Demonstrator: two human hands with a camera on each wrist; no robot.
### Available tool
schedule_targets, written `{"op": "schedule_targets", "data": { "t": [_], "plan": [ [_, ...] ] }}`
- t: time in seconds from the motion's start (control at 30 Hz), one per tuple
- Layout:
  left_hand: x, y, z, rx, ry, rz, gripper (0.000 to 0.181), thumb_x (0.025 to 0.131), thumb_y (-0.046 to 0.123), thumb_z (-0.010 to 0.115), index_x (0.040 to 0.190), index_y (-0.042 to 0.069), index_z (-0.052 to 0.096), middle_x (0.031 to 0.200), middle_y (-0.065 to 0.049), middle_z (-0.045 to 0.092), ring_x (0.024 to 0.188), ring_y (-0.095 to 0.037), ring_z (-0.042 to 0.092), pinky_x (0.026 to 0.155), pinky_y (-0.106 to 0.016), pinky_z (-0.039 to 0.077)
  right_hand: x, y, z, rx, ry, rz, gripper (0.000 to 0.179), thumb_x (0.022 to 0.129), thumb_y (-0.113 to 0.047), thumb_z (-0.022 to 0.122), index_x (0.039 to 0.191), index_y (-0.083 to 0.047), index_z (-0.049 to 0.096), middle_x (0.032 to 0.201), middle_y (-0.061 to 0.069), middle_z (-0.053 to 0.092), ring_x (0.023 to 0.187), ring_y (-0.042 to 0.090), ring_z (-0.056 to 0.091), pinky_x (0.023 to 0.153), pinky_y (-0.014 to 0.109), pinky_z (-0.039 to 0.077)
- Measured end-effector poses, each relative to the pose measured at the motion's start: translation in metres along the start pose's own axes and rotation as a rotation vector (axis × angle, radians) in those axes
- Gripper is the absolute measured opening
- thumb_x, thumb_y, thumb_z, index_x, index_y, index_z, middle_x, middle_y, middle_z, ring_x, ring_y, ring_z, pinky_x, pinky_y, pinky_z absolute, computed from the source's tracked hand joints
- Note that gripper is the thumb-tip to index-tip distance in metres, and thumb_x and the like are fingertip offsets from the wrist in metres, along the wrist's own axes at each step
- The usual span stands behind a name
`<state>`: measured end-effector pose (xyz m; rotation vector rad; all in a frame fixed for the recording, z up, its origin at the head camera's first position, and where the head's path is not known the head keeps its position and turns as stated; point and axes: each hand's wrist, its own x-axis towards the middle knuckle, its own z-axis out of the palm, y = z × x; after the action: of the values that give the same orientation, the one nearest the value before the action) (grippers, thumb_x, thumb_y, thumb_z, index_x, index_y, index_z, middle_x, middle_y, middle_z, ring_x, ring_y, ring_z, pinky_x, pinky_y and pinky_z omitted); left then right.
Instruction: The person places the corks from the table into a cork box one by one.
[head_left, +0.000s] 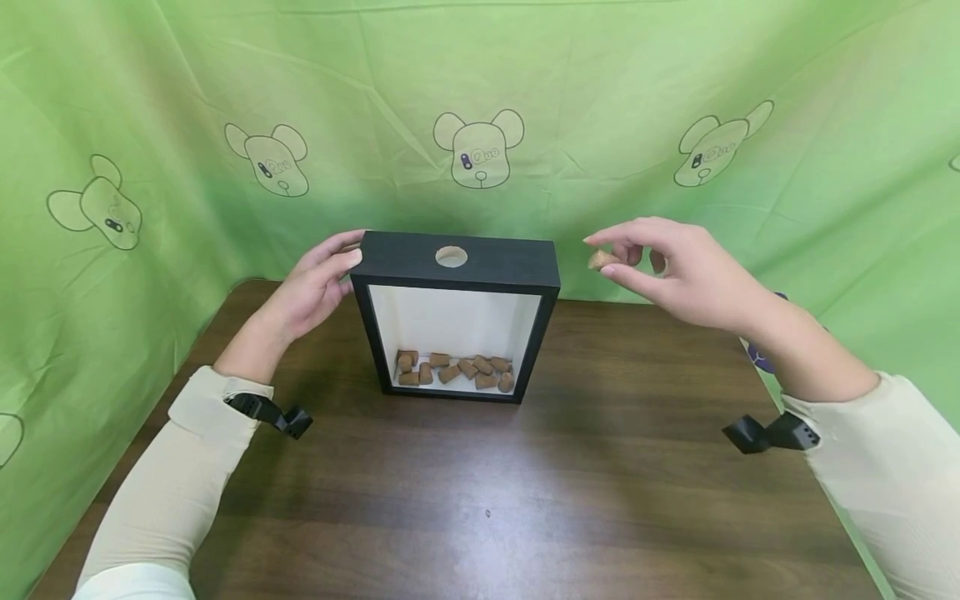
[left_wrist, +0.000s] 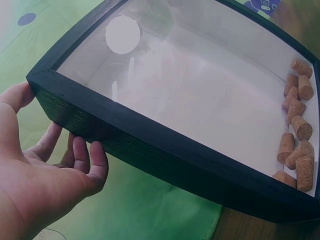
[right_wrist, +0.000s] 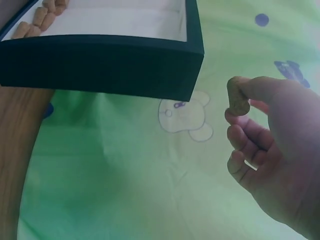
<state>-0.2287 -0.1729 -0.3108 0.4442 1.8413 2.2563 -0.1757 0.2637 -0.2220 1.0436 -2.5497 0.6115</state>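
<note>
A black shadow box frame (head_left: 455, 260) with a clear front stands upright on the table, a round hole (head_left: 452, 257) in its top. Inside, along the bottom, lie several cork stoppers (head_left: 448, 373), also visible through the pane in the left wrist view. My left hand (head_left: 318, 283) grips the box's upper left corner, thumb toward the front and fingers along the side and back. To the right of the box, apart from it and at about the height of its top, my right hand (head_left: 678, 271) pinches one cork stopper (right_wrist: 239, 97) between thumb and fingers.
The brown wooden table (head_left: 480, 492) extends in front of the box and to both sides. A green curtain (head_left: 592, 92) printed with bear heads hangs close behind and at the sides. Each wrist wears a black camera mount (head_left: 270, 412).
</note>
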Motion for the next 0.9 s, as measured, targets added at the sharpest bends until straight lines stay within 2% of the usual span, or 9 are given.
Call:
{"op": "schedule_targets", "data": {
  "t": [0.2, 0.4, 0.67, 0.9],
  "plan": [
    [0.001, 0.0, 0.0, 0.003, -0.001, -0.003, 0.054, 0.107, 0.008, 0.041, 0.156, -0.004, 0.024, 0.133, -0.001, 0.052, 0.113, -0.009, 0.057, 0.091, -0.024, 0.046, 0.01, -0.006, 0.003, 0.018, 0.003, -0.042, 0.028, 0.094, -0.004, 0.071, 0.121, -0.013, 0.073, 0.088, -0.01, 0.06, 0.082, 0.005, 0.05, 0.067, 0.021, 0.037],
    [0.001, 0.0, 0.001, 0.0, -0.001, -0.003, 0.054, 0.107, 0.008, 0.041, 0.157, -0.004, 0.023, 0.132, -0.001, 0.052, 0.108, -0.009, 0.058, 0.09, -0.024, 0.046, 0.021, -0.01, 0.008, 0.037, 0.011, -0.033, 0.025, 0.093, -0.006, 0.074, 0.116, -0.013, 0.072, 0.087, -0.01, 0.066, 0.08, 0.004, 0.054, 0.066, 0.023, 0.037],
    [0.002, 0.0, 0.001, 0.006, -0.005, -0.004, 0.054, 0.107, 0.008, 0.041, 0.157, -0.004, 0.024, 0.132, 0.0, 0.052, 0.108, -0.009, 0.059, 0.092, -0.025, 0.045, 0.04, -0.019, 0.021, 0.146, 0.05, 0.037, 0.018, 0.094, -0.007, 0.073, 0.111, -0.009, 0.068, 0.09, -0.004, 0.075, 0.065, 0.01, 0.05, 0.061, 0.024, 0.036],
    [-0.001, 0.0, 0.0, 0.016, -0.005, -0.003, 0.054, 0.107, 0.009, 0.041, 0.157, -0.004, 0.024, 0.133, 0.001, 0.052, 0.115, -0.009, 0.056, 0.094, -0.026, 0.044, 0.062, -0.032, 0.039, 0.215, 0.092, 0.196, 0.016, 0.095, -0.016, 0.073, 0.11, -0.012, 0.067, 0.093, -0.002, 0.077, 0.056, 0.015, 0.051, 0.053, 0.024, 0.037]
  ]
}}
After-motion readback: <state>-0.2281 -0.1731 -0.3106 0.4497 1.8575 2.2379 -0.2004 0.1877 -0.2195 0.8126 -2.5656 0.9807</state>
